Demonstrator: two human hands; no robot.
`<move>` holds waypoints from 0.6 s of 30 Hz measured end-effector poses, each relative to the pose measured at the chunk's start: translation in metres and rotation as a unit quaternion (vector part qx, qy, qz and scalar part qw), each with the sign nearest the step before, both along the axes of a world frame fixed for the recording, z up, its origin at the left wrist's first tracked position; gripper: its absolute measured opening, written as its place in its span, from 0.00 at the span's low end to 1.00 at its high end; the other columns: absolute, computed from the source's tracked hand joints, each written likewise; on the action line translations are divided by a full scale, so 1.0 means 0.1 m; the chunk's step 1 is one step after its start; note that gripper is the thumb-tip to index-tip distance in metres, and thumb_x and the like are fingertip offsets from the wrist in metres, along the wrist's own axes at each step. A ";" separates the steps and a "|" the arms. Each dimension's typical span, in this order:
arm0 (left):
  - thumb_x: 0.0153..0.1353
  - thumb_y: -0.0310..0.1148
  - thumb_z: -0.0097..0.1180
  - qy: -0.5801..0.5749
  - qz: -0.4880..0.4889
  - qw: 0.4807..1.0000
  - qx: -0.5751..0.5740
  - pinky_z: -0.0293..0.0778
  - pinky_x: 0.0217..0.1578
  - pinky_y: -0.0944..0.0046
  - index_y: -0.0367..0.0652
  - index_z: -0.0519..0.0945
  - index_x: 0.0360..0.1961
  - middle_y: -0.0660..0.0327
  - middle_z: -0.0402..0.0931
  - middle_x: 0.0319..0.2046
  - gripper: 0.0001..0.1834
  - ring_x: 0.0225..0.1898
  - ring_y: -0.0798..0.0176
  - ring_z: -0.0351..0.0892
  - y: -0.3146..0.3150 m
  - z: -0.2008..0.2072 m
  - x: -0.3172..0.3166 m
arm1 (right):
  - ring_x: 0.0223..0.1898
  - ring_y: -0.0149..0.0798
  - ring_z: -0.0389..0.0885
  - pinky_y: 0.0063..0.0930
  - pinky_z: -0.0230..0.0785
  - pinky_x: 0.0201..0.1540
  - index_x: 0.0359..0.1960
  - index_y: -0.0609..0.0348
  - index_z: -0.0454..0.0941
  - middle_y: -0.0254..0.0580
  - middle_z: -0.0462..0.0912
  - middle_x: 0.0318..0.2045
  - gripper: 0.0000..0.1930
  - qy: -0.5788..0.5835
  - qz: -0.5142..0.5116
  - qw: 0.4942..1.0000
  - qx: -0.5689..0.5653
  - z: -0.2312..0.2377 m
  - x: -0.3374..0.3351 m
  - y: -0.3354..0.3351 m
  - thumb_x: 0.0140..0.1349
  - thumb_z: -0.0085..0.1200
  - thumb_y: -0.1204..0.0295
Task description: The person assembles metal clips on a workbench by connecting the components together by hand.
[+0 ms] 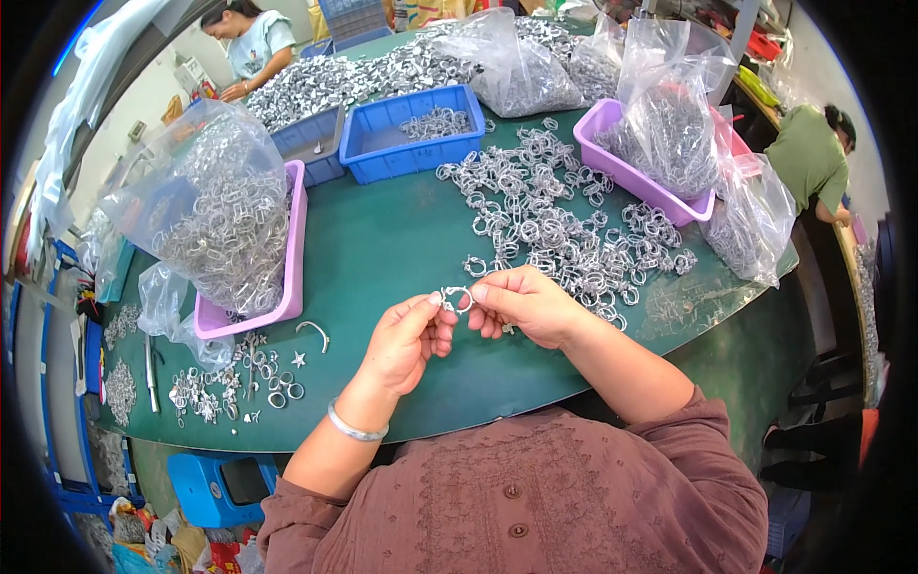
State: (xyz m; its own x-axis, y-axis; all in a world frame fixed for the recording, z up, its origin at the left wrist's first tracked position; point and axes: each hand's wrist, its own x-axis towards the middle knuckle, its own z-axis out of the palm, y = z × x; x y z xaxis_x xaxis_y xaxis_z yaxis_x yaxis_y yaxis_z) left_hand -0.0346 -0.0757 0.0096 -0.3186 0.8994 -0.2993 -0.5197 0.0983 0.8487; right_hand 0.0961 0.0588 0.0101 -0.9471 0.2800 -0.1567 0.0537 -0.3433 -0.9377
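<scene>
A silver-coloured, round metal ring with a small knobbly piece on its side (460, 289) sits between the fingertips of the two hands, held up over a dark green table (382, 239). The left hand (404, 342) pinches the knobbly side of the ring between thumb and forefinger, its other fingers curled in toward the palm. The right hand (521, 304) pinches the opposite edge between thumb and fingertips, its remaining fingers bent below. The ring's open middle shows in the gap between the two pinches, and the fingertips of one hand stand just beside those of the other.

Just beyond the right fingers spreads a loose heap of silver-coloured metal rings (543, 225), its near edge close to the knuckles. Farther out past that heap stands a purple plastic tub (639, 187) with a clear plastic bag of metal parts (669, 134) in it.

Straight ahead of the fingers, well apart, is a rectangular blue plastic bin (416, 156) with some rings inside. To the left of the left fingers lies a curved silver-coloured strip (319, 334); beyond it, nearer the table's edge, are a small silver-coloured star (298, 360) and a scatter of small metal pieces (206, 394). A pale bangle (356, 427) circles the left wrist, behind the fingers.
</scene>
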 end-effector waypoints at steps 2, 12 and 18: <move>0.60 0.37 0.44 0.000 -0.002 1.000 0.002 0.64 0.21 0.73 0.40 0.75 0.28 0.66 0.69 0.18 0.13 0.18 0.72 0.65 -0.01 0.00 0.00 | 0.21 0.25 0.72 0.16 0.64 0.24 0.31 0.61 0.76 0.34 0.76 0.22 0.11 -0.003 -0.001 1.000 0.000 0.00 0.00 -0.01 0.61 0.43 0.67; 0.59 0.35 0.46 0.036 0.010 0.999 0.002 0.64 0.22 0.74 0.40 0.75 0.26 0.66 0.70 0.19 0.11 0.19 0.72 0.66 -0.02 -0.01 -0.02 | 0.22 0.24 0.73 0.16 0.65 0.26 0.33 0.60 0.76 0.34 0.77 0.23 0.09 -0.004 0.003 1.000 0.019 -0.02 -0.01 0.02 0.60 0.46 0.68; 0.59 0.35 0.46 0.044 0.011 0.999 0.006 0.65 0.22 0.74 0.40 0.75 0.25 0.65 0.70 0.19 0.11 0.19 0.72 0.67 -0.03 -0.01 -0.01 | 0.23 0.25 0.73 0.16 0.66 0.26 0.34 0.62 0.76 0.34 0.77 0.24 0.10 0.004 0.004 1.000 0.027 0.00 0.00 0.00 0.59 0.47 0.69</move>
